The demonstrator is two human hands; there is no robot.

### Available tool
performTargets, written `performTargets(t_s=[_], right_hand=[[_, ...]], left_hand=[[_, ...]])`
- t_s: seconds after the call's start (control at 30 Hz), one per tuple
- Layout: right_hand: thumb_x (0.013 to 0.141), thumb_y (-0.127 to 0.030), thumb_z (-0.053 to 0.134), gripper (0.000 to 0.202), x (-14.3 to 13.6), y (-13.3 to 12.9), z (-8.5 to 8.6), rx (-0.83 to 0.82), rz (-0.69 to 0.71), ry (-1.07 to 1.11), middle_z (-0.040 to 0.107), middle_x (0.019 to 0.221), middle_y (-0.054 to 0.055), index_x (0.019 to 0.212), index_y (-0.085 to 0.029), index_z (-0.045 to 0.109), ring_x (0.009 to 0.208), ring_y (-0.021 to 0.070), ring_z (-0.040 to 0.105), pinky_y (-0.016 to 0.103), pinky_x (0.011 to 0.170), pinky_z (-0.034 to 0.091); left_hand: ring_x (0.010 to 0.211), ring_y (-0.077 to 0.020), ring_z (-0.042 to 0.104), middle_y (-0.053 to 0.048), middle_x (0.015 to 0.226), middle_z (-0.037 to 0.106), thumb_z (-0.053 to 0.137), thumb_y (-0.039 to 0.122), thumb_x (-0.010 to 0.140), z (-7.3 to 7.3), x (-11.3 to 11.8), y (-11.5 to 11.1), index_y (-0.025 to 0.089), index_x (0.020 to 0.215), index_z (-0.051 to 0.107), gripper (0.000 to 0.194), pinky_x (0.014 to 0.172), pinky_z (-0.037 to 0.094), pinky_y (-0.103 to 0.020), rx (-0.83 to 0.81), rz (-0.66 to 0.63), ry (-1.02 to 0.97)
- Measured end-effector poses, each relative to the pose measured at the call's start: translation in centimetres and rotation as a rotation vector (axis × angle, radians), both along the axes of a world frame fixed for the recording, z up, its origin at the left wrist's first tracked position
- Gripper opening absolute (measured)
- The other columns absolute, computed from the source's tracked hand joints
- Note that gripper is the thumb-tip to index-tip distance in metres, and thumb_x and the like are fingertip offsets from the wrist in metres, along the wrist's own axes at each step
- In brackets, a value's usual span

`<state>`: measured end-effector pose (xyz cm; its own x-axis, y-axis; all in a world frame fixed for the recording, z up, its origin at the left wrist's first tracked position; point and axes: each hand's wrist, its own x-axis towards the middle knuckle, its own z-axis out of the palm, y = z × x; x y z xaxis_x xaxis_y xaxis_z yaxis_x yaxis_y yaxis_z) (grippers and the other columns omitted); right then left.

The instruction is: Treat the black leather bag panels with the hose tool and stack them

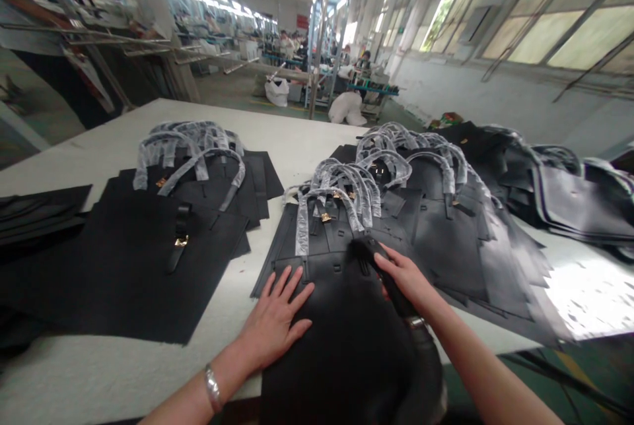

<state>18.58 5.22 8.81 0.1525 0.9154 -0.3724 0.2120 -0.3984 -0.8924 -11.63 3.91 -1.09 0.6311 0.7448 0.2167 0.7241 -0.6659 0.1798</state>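
Observation:
My left hand (280, 316) lies flat with spread fingers on a black leather bag panel (337, 339), near its left edge. My right hand (403, 276) is closed around a long black handle-like thing (396, 296); its dark tip is blurred over the panel's top edge, and its exact kind is unclear. A metal piece (416, 323) shows close to its lower end. Behind the panel lie overlapping black bag pieces with plastic-wrapped handles (302, 220) and gold clasps (325, 217).
At left, another stack of black panels (148, 266) has wrapped handles and a strap with a gold buckle (181, 240). More black bag pieces (460, 240) lie to the right, with a further pile (569, 187) beyond. The pale table (292, 131) has a metal pole behind it. People stand and sit farther back.

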Motion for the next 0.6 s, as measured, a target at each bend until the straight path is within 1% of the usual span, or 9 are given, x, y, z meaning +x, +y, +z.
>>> performTargets(t_s=[0.07,0.13,0.17,0.23,0.3,0.33,0.47,0.53,0.6], right_hand=[[0.085,-0.045,0.060,0.064,0.2,0.5,0.0,0.096,-0.070,-0.029,0.055,0.061,-0.007,0.144,-0.028,0.041,0.038,0.0105,0.053,0.023,0.037,0.046],[0.083,-0.047,0.062,0.068,1.0,-0.1,0.1,0.127,-0.095,-0.029,0.055,0.061,-0.007,0.145,-0.028,0.040,0.039,0.0112,0.054,0.024,0.038,0.046],[0.082,-0.048,0.063,0.071,1.4,-0.8,0.1,0.120,-0.097,-0.025,0.055,0.061,-0.007,0.145,-0.027,0.039,0.039,0.0117,0.055,0.024,0.038,0.046],[0.080,-0.050,0.065,0.077,2.3,-2.4,-0.1,0.086,-0.103,-0.014,0.056,0.061,-0.007,0.147,-0.025,0.037,0.040,0.0120,0.055,0.025,0.039,0.046],[0.079,-0.052,0.066,0.081,2.8,-4.3,-0.4,0.068,-0.126,-0.011,0.055,0.061,-0.007,0.148,-0.024,0.034,0.041,0.0119,0.055,0.025,0.040,0.046],[0.078,-0.053,0.066,0.082,3.0,-5.2,-0.6,0.062,-0.141,-0.013,0.055,0.062,-0.007,0.148,-0.023,0.034,0.042,0.0118,0.054,0.025,0.041,0.046],[0.077,-0.057,0.066,0.087,3.5,-8.2,-1.4,0.054,-0.185,-0.033,0.055,0.064,-0.007,0.148,-0.020,0.033,0.044,0.0117,0.054,0.026,0.043,0.046],[0.076,-0.058,0.066,0.090,3.7,-9.2,-1.7,0.053,-0.188,-0.033,0.055,0.063,-0.007,0.149,-0.019,0.031,0.043,0.0119,0.054,0.025,0.043,0.045],[0.077,-0.059,0.064,0.089,3.7,-9.9,-1.9,0.054,-0.174,-0.036,0.055,0.060,-0.007,0.149,-0.018,0.031,0.042,0.0122,0.054,0.025,0.042,0.043]], left_hand=[[0.143,-0.0298,0.024,-0.002,0.157,0.025,0.051,0.038,0.093,-0.2,-0.1,0.1,0.036,0.144,0.037,0.053,0.113,0.024,-0.053,-0.024,0.002,-0.035],[0.138,-0.0263,0.032,-0.004,0.153,0.034,0.047,0.034,0.096,-0.5,0.0,0.6,0.032,0.140,0.043,0.045,0.112,0.028,-0.048,-0.055,0.068,-0.108],[0.135,-0.0258,0.036,-0.007,0.150,0.038,0.047,0.035,0.096,-0.6,0.1,1.1,0.028,0.139,0.044,0.044,0.111,0.031,-0.046,-0.068,0.138,-0.152],[0.129,-0.0275,0.041,-0.013,0.142,0.044,0.051,0.041,0.094,-0.6,0.3,2.2,0.018,0.137,0.044,0.049,0.107,0.035,-0.044,-0.082,0.313,-0.216],[0.123,-0.0300,0.045,-0.015,0.134,0.048,0.057,0.048,0.089,0.0,0.6,3.6,0.014,0.133,0.046,0.056,0.103,0.038,-0.044,-0.099,0.436,-0.204],[0.119,-0.0302,0.047,-0.015,0.130,0.050,0.060,0.051,0.086,0.5,0.6,4.2,0.015,0.129,0.049,0.057,0.100,0.039,-0.044,-0.119,0.458,-0.175],[0.106,-0.0300,0.051,-0.011,0.109,0.056,0.068,0.058,0.075,2.6,0.5,6.2,0.016,0.106,0.058,0.053,0.092,0.041,-0.042,-0.212,0.461,-0.044],[0.106,-0.0311,0.051,-0.011,0.108,0.055,0.073,0.059,0.069,3.3,0.7,7.0,0.016,0.105,0.057,0.058,0.091,0.041,-0.042,-0.202,0.466,-0.021],[0.108,-0.0297,0.050,-0.011,0.112,0.054,0.074,0.054,0.071,3.7,1.3,7.9,0.016,0.113,0.055,0.060,0.093,0.042,-0.040,-0.165,0.409,-0.063]])
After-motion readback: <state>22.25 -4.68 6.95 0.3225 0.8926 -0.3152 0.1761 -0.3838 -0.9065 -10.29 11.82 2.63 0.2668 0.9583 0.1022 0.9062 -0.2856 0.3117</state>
